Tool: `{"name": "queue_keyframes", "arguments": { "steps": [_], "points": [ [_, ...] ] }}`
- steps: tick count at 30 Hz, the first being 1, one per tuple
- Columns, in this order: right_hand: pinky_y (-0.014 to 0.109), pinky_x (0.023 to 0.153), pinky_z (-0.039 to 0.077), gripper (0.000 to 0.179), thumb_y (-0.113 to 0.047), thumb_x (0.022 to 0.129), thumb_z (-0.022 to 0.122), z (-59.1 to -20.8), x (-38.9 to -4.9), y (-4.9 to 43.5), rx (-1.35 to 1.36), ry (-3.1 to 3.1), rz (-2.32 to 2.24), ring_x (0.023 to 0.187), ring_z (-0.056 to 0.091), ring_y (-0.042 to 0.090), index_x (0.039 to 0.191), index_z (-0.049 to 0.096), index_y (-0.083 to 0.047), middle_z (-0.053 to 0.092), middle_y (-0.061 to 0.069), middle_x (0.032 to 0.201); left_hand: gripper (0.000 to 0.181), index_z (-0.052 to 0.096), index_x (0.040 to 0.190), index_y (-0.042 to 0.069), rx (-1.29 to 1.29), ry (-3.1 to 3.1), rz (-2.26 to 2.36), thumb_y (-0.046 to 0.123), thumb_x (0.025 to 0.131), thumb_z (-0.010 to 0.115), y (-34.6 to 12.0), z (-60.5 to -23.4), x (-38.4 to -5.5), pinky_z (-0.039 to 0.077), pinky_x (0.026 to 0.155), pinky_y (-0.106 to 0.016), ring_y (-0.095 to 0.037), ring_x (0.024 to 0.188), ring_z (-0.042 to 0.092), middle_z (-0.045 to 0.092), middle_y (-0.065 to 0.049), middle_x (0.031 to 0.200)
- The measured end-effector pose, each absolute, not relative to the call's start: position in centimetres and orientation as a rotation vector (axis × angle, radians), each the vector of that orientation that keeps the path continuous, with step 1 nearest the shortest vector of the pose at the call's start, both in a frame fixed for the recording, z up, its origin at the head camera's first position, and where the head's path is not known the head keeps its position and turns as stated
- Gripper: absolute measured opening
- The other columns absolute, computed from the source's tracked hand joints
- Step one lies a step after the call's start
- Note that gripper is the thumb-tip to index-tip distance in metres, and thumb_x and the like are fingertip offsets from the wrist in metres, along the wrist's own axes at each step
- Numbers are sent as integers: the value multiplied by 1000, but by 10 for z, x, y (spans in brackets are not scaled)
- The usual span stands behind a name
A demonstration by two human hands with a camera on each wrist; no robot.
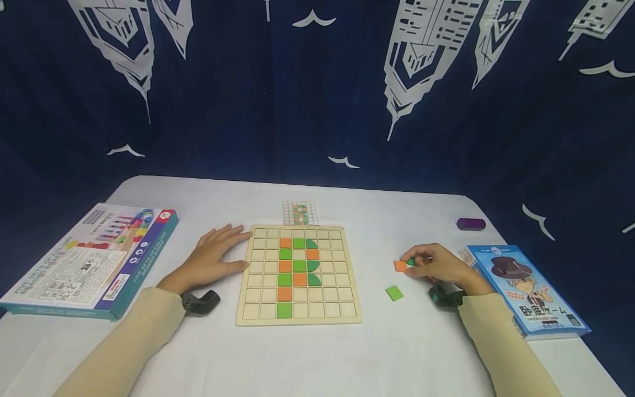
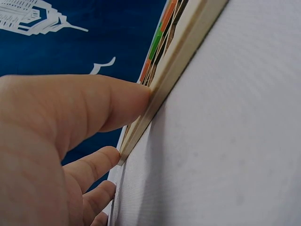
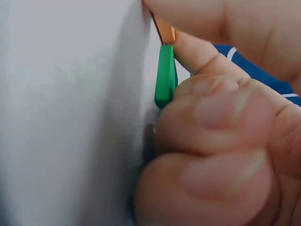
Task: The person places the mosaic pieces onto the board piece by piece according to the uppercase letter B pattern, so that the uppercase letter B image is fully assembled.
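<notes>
A light wooden grid board (image 1: 260,311) lies flat, with orange and green square tiles and dark green rounded pieces (image 1: 313,266) set in its middle columns. My left hand (image 1: 213,259) rests at the board's left side with fingers spread; in the left wrist view its thumb (image 2: 127,101) touches the board's edge (image 2: 164,87). To the right of the board, my right hand (image 1: 434,262) pinches an orange square tile (image 1: 399,266) between thumb and index finger, low over the table. Beside that tile is a dark green piece (image 3: 164,75), partly hidden by fingers. A light green square tile (image 1: 394,293) lies loose nearer me.
A small pattern card (image 1: 300,213) lies behind the board. At the left is a large flat box (image 1: 89,253); at the right, a blue box (image 1: 531,289) sits by the right wrist. A purple cylinder-like object (image 1: 471,224) lies at the back right. Each wrist wears a dark camera.
</notes>
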State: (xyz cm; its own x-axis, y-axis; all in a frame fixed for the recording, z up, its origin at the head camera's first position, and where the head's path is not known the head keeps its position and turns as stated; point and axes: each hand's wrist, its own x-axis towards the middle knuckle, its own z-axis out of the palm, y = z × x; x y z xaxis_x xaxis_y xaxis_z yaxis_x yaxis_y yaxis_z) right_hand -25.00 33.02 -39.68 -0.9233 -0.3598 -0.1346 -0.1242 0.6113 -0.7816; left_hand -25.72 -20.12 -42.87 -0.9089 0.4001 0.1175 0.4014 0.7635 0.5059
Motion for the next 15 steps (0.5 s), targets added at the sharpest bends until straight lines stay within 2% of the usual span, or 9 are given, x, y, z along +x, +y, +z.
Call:
{"name": "queue_keyframes", "arguments": {
  "steps": [7, 15],
  "points": [
    [21, 48, 36, 27, -1, 91, 82, -395, -250, 325, -400, 2637, -1144, 49, 42, 8, 115, 73, 7, 47, -1, 72, 73, 52, 161, 9, -673, -2941, -842, 38, 97, 72, -201, -429, -257, 8, 130, -68, -47, 162, 22, 38, -22, 171],
    [23, 50, 40, 26, -3, 92, 79, -389, -248, 316, -416, 2696, -1153, 59, 46, 10, 116, 72, 4, 70, 9, 98, 73, 52, 161, 10, -668, -2944, -842, 38, 97, 72, -201, -429, -257, 7, 130, -67, -47, 162, 22, 38, -21, 171]
  ]
}}
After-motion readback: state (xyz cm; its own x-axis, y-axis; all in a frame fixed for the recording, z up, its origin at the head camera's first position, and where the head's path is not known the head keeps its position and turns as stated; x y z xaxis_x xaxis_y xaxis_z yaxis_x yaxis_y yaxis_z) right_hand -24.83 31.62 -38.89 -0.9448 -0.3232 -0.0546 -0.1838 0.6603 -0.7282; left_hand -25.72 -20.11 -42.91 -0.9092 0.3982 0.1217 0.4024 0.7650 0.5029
